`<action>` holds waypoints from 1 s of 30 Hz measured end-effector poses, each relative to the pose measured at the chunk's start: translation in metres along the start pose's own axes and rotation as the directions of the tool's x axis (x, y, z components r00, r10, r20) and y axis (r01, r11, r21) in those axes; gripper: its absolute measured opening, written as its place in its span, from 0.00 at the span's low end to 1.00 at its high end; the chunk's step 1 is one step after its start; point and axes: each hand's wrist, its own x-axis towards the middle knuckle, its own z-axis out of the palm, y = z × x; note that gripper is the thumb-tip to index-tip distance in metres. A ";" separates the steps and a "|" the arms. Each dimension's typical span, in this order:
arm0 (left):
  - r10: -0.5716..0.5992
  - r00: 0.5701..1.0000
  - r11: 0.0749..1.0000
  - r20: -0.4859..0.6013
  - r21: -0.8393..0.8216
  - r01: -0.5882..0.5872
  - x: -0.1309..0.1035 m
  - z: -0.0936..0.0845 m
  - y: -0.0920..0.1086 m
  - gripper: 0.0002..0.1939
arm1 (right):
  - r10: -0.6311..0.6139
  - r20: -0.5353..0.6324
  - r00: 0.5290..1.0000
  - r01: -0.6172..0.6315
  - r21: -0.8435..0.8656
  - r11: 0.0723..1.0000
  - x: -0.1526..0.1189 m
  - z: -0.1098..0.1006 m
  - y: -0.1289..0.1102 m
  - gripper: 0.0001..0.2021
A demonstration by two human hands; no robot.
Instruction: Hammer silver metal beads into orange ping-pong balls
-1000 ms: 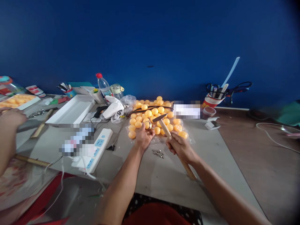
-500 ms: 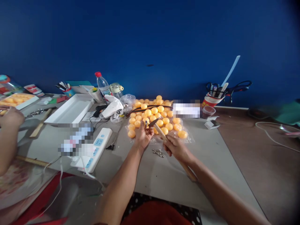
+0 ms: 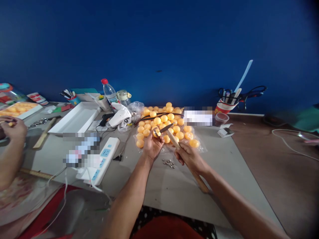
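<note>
Hammer (image 3: 185, 155) clenched in rt hand (image 3: 189, 156), head touching orange ball (image 3: 156, 132) pinched in lt hand (image 3: 151, 146) grip above worktop (image 3: 174, 186); metal bits (image 3: 168, 162) just below; ball pile (image 3: 164, 124) beyond w/ most balls seemingly unworked

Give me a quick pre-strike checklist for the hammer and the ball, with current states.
1. Left hand grips orange ball: ok.
2. Right hand closed on hammer handle: ok.
3. Hammer head at the ball: ok.
4. Metal piece seated on the ball: cannot tell, too small.
5. Left fingertips away from the hammer head: not ok, they sit right beside it.
6. Metal bits on table within reach: ok.
</note>
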 end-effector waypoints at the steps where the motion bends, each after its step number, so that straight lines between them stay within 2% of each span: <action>1: 0.001 1.000 1.000 -0.001 -0.011 -0.001 -0.001 0.001 0.001 0.10 | 0.000 -0.001 1.000 0.000 0.003 1.000 0.000 0.000 0.001 0.19; 4: -0.017 1.000 1.000 -0.010 -0.019 0.016 -0.003 0.002 0.001 0.14 | 0.003 -0.003 1.000 -0.003 0.022 1.000 0.000 0.000 0.004 0.19; 9: 0.000 0.997 0.999 -0.075 0.045 0.004 -0.002 0.001 0.000 0.11 | 0.006 -0.011 1.000 -0.006 0.024 1.000 0.000 0.000 0.004 0.18; 14: -0.036 0.999 0.997 0.037 0.075 0.033 -0.002 0.001 0.000 0.16 | -0.012 0.009 1.000 0.012 0.017 1.000 0.000 0.001 -0.001 0.20; 21: -0.036 0.999 0.998 0.025 0.045 0.035 -0.005 0.001 0.001 0.25 | -0.020 0.023 1.000 0.019 0.050 0.999 -0.001 0.002 0.002 0.19; 30: 0.033 0.999 0.998 -0.024 0.047 -0.032 -0.004 0.006 0.000 0.19 | -0.001 0.020 1.000 0.000 0.061 0.998 0.000 0.001 0.002 0.18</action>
